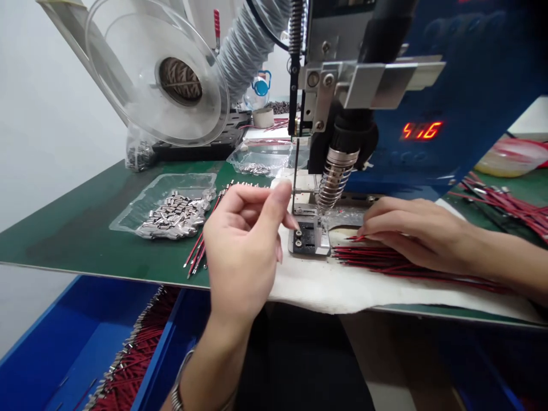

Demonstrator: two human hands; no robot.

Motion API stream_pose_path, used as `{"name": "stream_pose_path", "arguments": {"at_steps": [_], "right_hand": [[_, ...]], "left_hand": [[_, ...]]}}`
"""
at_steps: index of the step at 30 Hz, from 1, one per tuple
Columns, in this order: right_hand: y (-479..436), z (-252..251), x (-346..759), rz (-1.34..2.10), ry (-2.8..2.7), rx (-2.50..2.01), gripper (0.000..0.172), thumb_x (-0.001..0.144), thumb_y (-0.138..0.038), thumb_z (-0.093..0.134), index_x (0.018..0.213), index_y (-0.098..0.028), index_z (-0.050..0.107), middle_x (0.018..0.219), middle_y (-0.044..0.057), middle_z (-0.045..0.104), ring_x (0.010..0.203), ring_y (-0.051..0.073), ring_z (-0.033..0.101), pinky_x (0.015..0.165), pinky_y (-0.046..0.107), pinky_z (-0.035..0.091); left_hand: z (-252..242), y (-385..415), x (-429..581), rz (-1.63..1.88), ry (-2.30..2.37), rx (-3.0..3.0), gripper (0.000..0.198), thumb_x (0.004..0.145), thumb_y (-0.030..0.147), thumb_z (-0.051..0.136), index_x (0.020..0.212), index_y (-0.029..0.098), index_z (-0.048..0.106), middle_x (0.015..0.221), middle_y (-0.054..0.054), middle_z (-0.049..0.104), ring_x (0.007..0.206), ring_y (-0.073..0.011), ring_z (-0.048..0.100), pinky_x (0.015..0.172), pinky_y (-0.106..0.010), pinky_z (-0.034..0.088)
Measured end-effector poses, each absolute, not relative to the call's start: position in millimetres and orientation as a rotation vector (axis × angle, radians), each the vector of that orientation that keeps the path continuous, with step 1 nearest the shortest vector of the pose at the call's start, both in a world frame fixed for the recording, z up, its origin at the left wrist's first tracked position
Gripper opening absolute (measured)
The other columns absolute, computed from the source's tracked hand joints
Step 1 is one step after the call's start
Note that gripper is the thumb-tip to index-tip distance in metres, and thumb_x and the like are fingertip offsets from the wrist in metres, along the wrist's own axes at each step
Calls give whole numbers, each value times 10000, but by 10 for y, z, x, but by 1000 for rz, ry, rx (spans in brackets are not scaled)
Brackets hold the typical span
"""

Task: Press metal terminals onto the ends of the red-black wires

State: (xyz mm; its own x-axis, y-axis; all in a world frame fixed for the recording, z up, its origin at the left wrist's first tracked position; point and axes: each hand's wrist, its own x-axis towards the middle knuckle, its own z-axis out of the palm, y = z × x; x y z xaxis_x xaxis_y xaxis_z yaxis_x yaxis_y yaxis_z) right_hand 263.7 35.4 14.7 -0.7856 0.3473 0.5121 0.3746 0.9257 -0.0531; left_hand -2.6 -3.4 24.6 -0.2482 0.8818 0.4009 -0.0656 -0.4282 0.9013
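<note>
My left hand (244, 245) is raised just left of the small black fixture (303, 242), its thumb and index finger pinched together. Whatever it may hold is hidden or too small to make out. On the right, my right hand (411, 228) pinches the end of a red wire (354, 238), above a bundle of red and black wires (377, 260) on the white cloth (325, 288). A spring-wrapped soldering head (338, 171) stands over the fixture, which has two screws on top and a metal block at its right.
Small metal parts fill a clear tray (171, 214); another clear tray (261, 157) stands behind. Finished wires lie in a blue bin (128, 354) below the table edge. A blue machine (428, 97) with a red display and a clear reel (124, 74) rise at the back.
</note>
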Motion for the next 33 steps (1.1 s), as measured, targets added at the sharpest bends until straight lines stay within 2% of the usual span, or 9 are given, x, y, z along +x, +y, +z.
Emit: {"name": "stream_pose_path", "arguments": {"at_steps": [3, 7, 11, 14, 18, 29, 33], "right_hand": [[355, 117, 2657, -30, -2550, -531, 179, 1114, -119, 484, 1172, -223, 619, 953, 43, 677, 760, 113, 659, 634, 214, 497], [364, 108, 2667, -27, -2530, -523, 172, 1099, -107, 513, 1168, -228, 613, 923, 26, 693, 745, 112, 659, 626, 215, 483], [400, 153, 2603, -38, -2518, -557, 130, 1097, -137, 521, 1122, -210, 626, 883, 20, 708, 712, 114, 669, 623, 219, 486], [442, 214, 2518, -54, -2471, -700, 97, 1079, -202, 557, 1065, -216, 651, 834, 12, 737, 628, 128, 655, 579, 250, 464], [456, 329, 2411, 12, -2385, -809, 97, 1039, -230, 590, 971, -230, 658, 686, -35, 678, 497, 115, 540, 511, 272, 390], [528, 197, 2198, -132, -2322, -568, 155, 998, -116, 571, 888, -224, 592, 673, -55, 590, 514, 101, 494, 535, 255, 392], [517, 167, 2153, -147, -2319, -541, 145, 986, -114, 566, 889, -216, 599, 724, -26, 634, 574, 114, 539, 558, 246, 419]], "left_hand": [[206, 67, 51, 1710, 978, 1210, 264, 892, 352, 891, 832, 223, 669, 714, 47, 721, 419, -50, 506, 376, -210, 374], [126, 155, 81, 1527, 1022, 1193, 256, 887, 424, 881, 899, 205, 748, 846, -21, 798, 423, -57, 483, 380, -245, 355], [69, 101, 84, 1425, 1069, 1261, 218, 908, 411, 857, 896, 206, 785, 882, -56, 815, 610, -117, 645, 542, -253, 484], [62, 48, 84, 1416, 1098, 1280, 176, 913, 367, 849, 881, 205, 788, 875, -45, 803, 705, -136, 677, 626, -253, 520], [61, 41, 81, 1404, 1119, 1270, 198, 906, 373, 848, 862, 196, 771, 859, -36, 785, 656, -128, 633, 590, -249, 490], [43, 33, 83, 1381, 1130, 1294, 142, 933, 345, 806, 915, 206, 781, 864, -38, 786, 641, -139, 627, 566, -259, 475], [52, 22, 91, 1379, 1152, 1306, 122, 950, 335, 783, 937, 215, 792, 879, -40, 798, 655, -149, 650, 573, -261, 489]]}}
